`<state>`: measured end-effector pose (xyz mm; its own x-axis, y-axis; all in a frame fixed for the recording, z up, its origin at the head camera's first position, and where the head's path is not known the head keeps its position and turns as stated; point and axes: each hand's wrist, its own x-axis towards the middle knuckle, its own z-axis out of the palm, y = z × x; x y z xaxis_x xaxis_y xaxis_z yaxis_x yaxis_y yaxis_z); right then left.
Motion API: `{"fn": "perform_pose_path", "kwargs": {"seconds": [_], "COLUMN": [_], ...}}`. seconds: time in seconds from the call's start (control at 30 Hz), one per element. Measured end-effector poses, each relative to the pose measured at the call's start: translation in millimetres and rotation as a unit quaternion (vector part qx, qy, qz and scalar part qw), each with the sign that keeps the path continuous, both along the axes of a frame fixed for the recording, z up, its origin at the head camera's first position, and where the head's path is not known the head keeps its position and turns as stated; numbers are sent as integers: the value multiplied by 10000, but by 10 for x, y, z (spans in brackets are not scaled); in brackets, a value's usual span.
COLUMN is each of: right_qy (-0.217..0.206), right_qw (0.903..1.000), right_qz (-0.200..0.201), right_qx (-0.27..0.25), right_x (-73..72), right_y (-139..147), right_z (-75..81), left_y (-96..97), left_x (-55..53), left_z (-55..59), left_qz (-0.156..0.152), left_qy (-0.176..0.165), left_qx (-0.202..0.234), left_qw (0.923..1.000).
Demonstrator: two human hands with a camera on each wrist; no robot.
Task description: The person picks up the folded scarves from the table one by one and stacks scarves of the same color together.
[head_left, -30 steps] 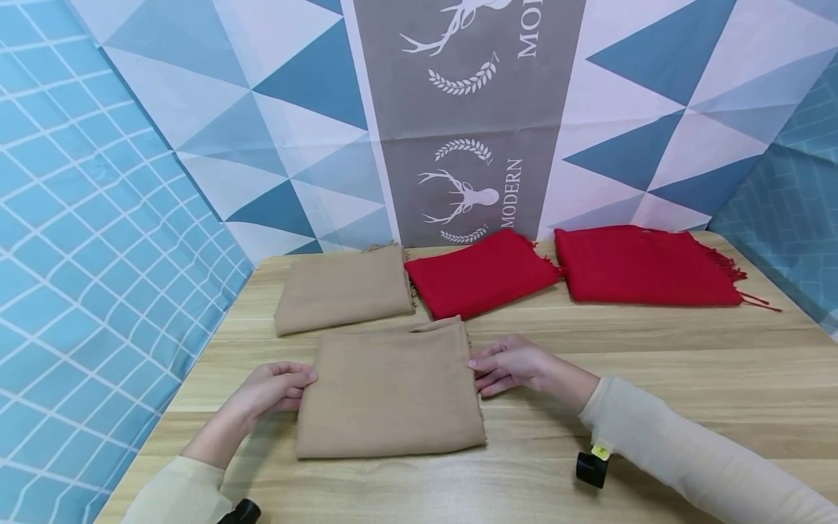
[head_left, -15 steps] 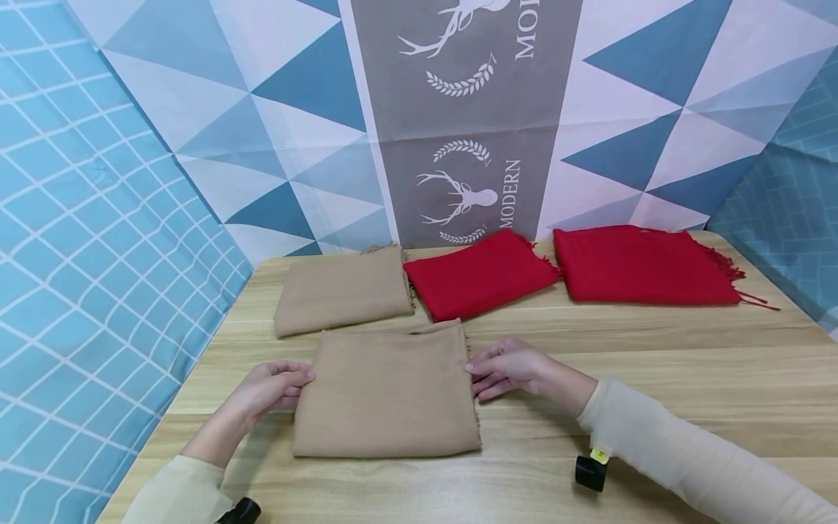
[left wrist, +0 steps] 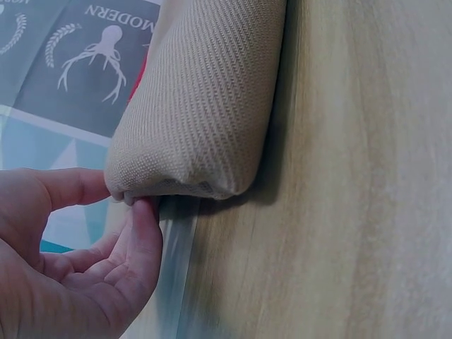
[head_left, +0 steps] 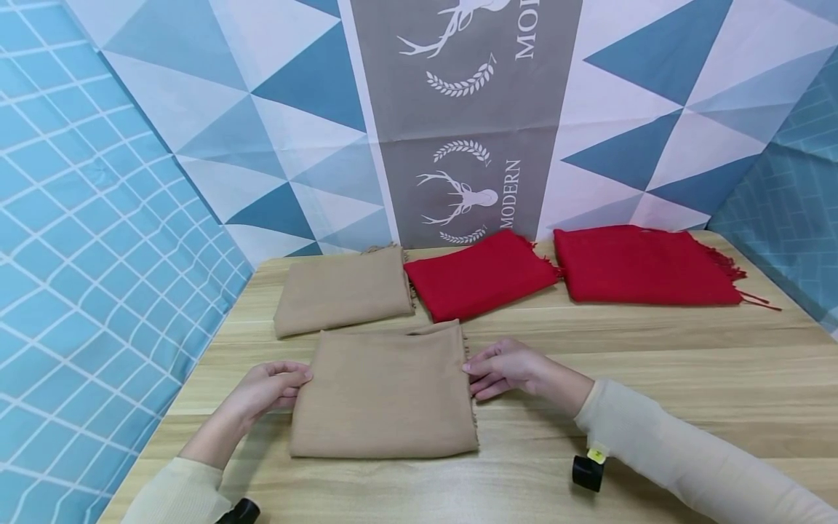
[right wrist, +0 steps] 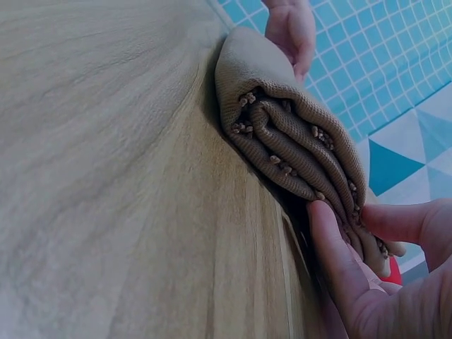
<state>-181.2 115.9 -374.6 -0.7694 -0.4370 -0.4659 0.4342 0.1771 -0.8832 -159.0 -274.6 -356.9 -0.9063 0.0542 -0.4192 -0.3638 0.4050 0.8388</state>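
Note:
A folded beige scarf (head_left: pixel 385 397) lies flat near the middle of the table. My left hand (head_left: pixel 270 388) pinches its left edge between thumb and fingers; the left wrist view shows the thumb at the top of the fold and a fingertip beneath the scarf (left wrist: pixel 198 99). On the opposite side, my right hand (head_left: pixel 504 370) pinches the short-fringed edge. Stacked layers and knotted tassels of that edge show in the right wrist view, where the thumb and fingers (right wrist: pixel 332 244) close on the layers. A narrow gap opens at the scarf's far right corner.
Behind it lies another folded beige scarf (head_left: pixel 343 291) at the back left. Two folded red scarves, a middle one (head_left: pixel 481 276) and a right one (head_left: pixel 648 266), continue the row along the patterned backdrop (head_left: pixel 471 109). All rest on the wooden table (head_left: pixel 655 364).
Both hands and the front beige scarf have shifted slightly left together. The grip on each side is the same, and the back row of scarves has stayed put.

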Motion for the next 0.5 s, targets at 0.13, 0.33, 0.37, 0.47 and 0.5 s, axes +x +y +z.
{"fn": "perform_pose_path", "kwargs": {"seconds": [0.13, 0.33, 0.37, 0.47, 0.5], "right_qy": [-15, -37, -32, -8, 3], "right_qw": [10000, 9999, 9999, 10000, 10000], "right_qz": [31, 68, 72, 67, 47], "right_qx": [-19, -72, -72, -28, -10], "right_x": [-2, -9, -13, -37, -49], "right_y": [-4, 24, 33, 61, 70], "right_z": [-7, -27, -29, -31, -31], "left_y": [-4, -11, -16, -27, -26], "left_x": [1, 16, 19, 23, 24], "left_z": [0, 10, 14, 29, 38], "left_qz": [53, 52, 20, -122, -177], "left_qy": [-25, -51, -52, -40, -33], "left_qx": [34, 113, 123, 56, -19], "left_qw": [10000, 9999, 9999, 9999, 9998]}}
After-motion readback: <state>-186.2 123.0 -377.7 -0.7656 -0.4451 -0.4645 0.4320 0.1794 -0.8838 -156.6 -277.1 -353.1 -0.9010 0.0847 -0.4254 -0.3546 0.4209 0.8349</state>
